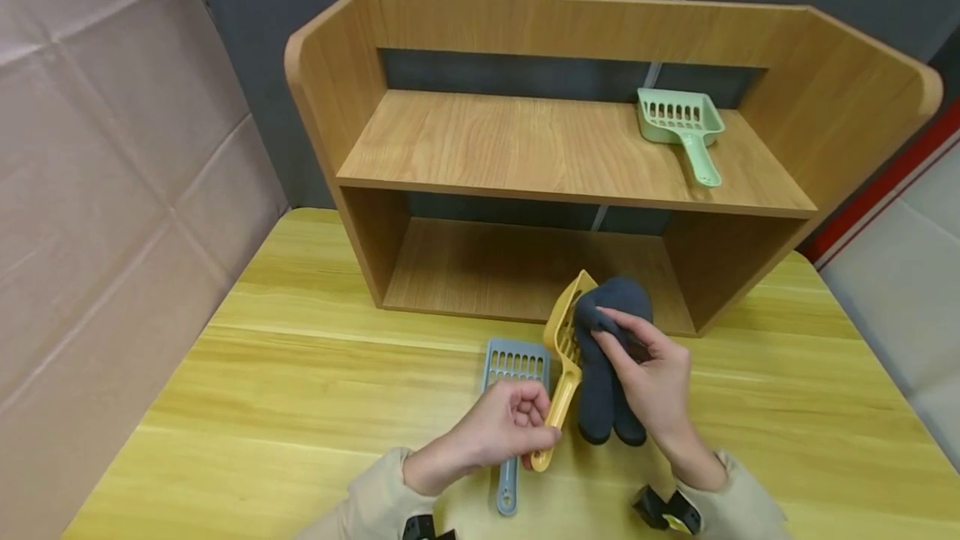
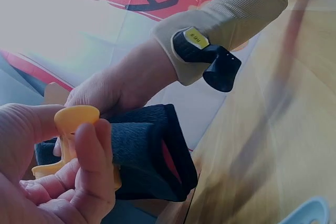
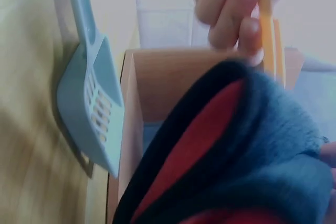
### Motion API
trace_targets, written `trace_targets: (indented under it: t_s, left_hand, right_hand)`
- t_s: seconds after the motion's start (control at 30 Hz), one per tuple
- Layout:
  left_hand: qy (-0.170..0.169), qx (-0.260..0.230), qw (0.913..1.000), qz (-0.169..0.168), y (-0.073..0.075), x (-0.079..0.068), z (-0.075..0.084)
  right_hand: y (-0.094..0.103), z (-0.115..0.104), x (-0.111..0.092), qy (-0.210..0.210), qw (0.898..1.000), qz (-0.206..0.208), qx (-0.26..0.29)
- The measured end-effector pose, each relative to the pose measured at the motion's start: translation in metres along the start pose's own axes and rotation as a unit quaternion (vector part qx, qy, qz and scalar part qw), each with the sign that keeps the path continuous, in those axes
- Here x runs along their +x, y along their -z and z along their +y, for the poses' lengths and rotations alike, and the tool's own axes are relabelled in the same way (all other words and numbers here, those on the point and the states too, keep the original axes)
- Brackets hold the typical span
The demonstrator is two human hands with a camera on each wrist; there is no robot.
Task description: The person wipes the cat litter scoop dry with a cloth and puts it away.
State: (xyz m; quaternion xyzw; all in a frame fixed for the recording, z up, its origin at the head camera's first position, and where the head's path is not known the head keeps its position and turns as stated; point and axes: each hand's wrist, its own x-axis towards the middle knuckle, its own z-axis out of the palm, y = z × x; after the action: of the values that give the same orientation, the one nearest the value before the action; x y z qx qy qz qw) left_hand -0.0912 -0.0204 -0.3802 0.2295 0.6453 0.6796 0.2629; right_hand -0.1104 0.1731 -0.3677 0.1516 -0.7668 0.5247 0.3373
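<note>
The green scoop (image 1: 699, 161) already sits on the upper shelf (image 1: 480, 140), while the yellow scoop (image 1: 564, 400) seems mid-handling and the blue scoop (image 1: 507, 486) left on the table (image 1: 300, 407). The left hand (image 1: 502, 423) pinches the yellow handle near its end; the right hand (image 1: 660, 373) pinches a dark cloth (image 1: 596, 386) by the bowl, contact unclear.

In my fingers (image 1: 534, 440), a smooth plastic scoop (image 1: 567, 379) and matt, napped cloth (image 1: 597, 386); beneath, a smooth, wood-grained bench (image 1: 360, 390).
</note>
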Motion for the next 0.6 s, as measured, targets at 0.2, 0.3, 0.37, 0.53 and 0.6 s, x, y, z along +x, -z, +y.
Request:
trace_targets:
  t_s: [0.2, 0.3, 0.37, 0.53, 0.6]
  left_hand:
    - [-0.005, 0.017, 0.9998, -0.012, -0.0012, -0.0004, 0.0004]
    - [-0.001, 0.021, 0.9997, -0.011, -0.0009, -0.0004, 0.0005]
    - [0.003, 0.021, 0.9997, -0.008, -0.0005, -0.0001, -0.0005]
    - [0.006, 0.018, 0.9998, -0.003, 0.0008, 0.0012, -0.0034]
    - [0.001, 0.019, 0.9998, -0.003, 0.0012, 0.0016, -0.0034]
  right_hand:
    - [-0.0003, -0.0016, -0.0012, 0.02, 0.999, -0.028, 0.016]
    - [-0.0007, 0.003, 0.0015, -0.016, 1.0, -0.002, 0.023]
    - [-0.0009, 0.0045, 0.0025, -0.046, 0.998, 0.022, 0.036]
    - [-0.0023, -0.0007, -0.0033, -0.041, 0.999, 0.012, 0.029]
    - [-0.0031, -0.0035, -0.0055, -0.011, 1.0, -0.011, 0.017]
